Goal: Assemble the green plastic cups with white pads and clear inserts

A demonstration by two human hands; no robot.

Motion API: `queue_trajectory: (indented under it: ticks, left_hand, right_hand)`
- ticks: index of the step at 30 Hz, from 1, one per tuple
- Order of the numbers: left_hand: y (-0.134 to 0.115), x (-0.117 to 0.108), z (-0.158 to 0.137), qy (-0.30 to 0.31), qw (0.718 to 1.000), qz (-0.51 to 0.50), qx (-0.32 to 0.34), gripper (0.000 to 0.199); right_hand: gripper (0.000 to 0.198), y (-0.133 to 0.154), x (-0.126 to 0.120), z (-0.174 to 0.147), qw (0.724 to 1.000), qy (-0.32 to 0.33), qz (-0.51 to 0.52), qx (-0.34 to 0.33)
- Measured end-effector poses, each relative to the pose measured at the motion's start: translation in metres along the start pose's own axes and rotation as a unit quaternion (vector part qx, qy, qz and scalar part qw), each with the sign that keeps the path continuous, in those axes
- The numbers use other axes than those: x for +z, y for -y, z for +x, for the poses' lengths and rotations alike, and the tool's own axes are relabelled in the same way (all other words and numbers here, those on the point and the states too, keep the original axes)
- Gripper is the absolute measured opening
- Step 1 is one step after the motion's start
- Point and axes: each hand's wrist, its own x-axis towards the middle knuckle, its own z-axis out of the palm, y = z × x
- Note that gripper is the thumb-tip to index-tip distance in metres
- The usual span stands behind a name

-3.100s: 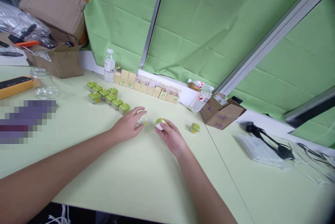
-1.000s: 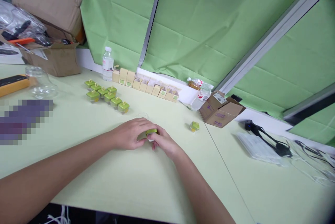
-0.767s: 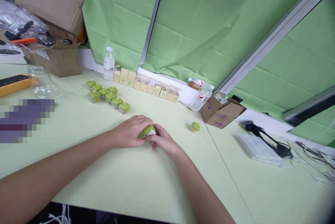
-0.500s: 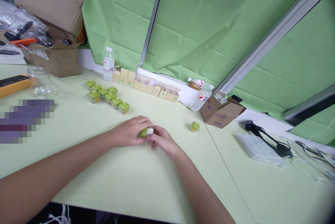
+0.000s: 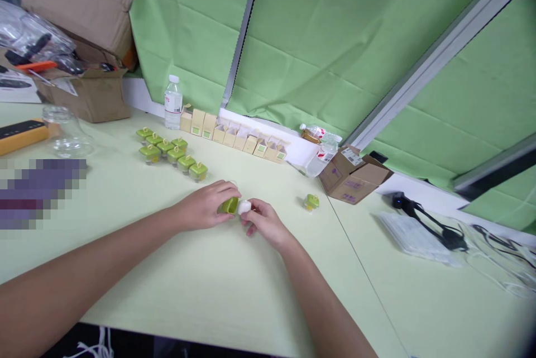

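Over the middle of the table, my left hand (image 5: 207, 204) pinches a small green cap (image 5: 230, 205) whose hollow side faces right. My right hand (image 5: 268, 225) holds a small white rounded piece (image 5: 244, 207) between thumb and fingers, just right of the cap. A narrow gap seems to lie between the two pieces. A clear rim (image 5: 231, 184) shows partly behind my left fingers; what it belongs to is hidden. Beyond my left hand stand several small clear jars with green looped lids (image 5: 176, 154). One more such jar (image 5: 311, 201) stands alone to the right.
A row of small cream boxes (image 5: 242, 137) lines the back wall beside a water bottle (image 5: 173, 102). Cardboard boxes (image 5: 90, 95) and a glass flask (image 5: 69, 137) are at left. At right are a carton (image 5: 349, 176), a black headset (image 5: 431, 224) and cables (image 5: 498, 268).
The white piece has come away from the green cap, moving slightly right with my right hand. My left hand has shifted a little left and tilted the cap's opening into view.
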Motion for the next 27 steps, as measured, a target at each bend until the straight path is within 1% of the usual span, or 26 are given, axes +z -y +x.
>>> queue_trajectory:
  ticks: [4, 8, 12, 17, 19, 20, 22, 24, 27]
  left_hand:
    - [-0.002, 0.001, -0.001, -0.011, 0.999, -0.031, -0.021, 0.031]
    - [-0.001, 0.003, -0.001, -0.02, 0.999, -0.033, -0.022, 0.033]
    - [0.002, 0.005, -0.001, -0.026, 0.999, -0.037, -0.02, 0.034]
    - [0.002, 0.005, -0.002, -0.029, 0.997, -0.056, -0.038, 0.038]
    - [0.002, 0.005, -0.002, -0.028, 0.997, -0.064, -0.045, 0.04]
    - [0.001, 0.004, -0.003, -0.028, 0.996, -0.067, -0.048, 0.041]
    - [0.0, 0.004, -0.002, -0.034, 0.996, -0.066, -0.05, 0.043]
    - [0.0, 0.003, -0.002, -0.049, 0.996, -0.059, -0.043, 0.042]
    - [-0.001, 0.003, 0.0, -0.082, 0.995, -0.05, -0.032, 0.04]
  right_hand:
    - [0.022, -0.001, -0.002, 0.001, 0.999, -0.004, 0.045, -0.001]
    - [0.024, -0.001, -0.003, 0.002, 0.998, -0.021, 0.064, 0.003]
    - [0.023, -0.001, -0.003, 0.003, 0.998, -0.023, 0.057, 0.003]
    - [0.023, -0.004, -0.003, 0.004, 0.998, -0.027, 0.051, 0.001]
    - [0.024, -0.007, -0.004, 0.006, 0.998, -0.054, 0.018, -0.019]
    - [0.024, -0.009, -0.005, 0.007, 0.996, -0.076, -0.016, -0.042]
    - [0.023, -0.013, -0.007, 0.008, 0.979, -0.129, -0.113, -0.11]
    - [0.026, -0.017, -0.009, 0.009, 0.947, -0.172, -0.213, -0.171]
    - [0.035, -0.023, -0.011, 0.01, 0.904, -0.2, -0.315, -0.207]
